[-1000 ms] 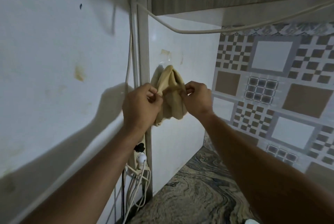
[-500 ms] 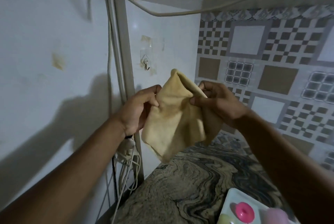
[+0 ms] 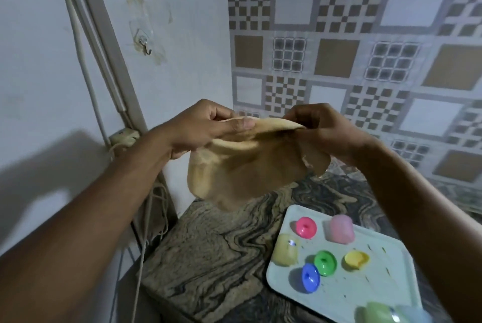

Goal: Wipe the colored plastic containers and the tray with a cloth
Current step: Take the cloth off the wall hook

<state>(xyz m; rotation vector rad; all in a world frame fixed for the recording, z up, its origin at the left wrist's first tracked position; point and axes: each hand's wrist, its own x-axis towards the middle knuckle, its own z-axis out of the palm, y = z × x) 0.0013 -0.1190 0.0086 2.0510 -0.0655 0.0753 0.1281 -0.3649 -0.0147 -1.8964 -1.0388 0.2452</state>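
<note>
A tan cloth [image 3: 242, 166] hangs in the air above the counter. My left hand [image 3: 206, 128] pinches its top edge on the left and my right hand [image 3: 320, 131] pinches it on the right. Below, at the lower right, a white tray [image 3: 349, 294] lies on the counter. On it stand a pale pink container [image 3: 341, 228], a pale yellow container [image 3: 285, 249], and pink [image 3: 305, 227], green [image 3: 324, 262], yellow [image 3: 356, 259] and blue [image 3: 309, 277] pieces. A pale green container [image 3: 378, 312] shows at the tray's near edge.
The marbled stone counter [image 3: 214, 252] ends at a front edge on the left. An empty adhesive hook [image 3: 144, 43] is stuck on the white wall. Cables [image 3: 154, 208] and a socket strip [image 3: 124, 137] hang by the wall corner. Patterned tiles cover the right wall.
Both hands took the cloth off the wall hook, carried it down and right, and spread it between them. The view tilted down, bringing the tray and containers into sight.
</note>
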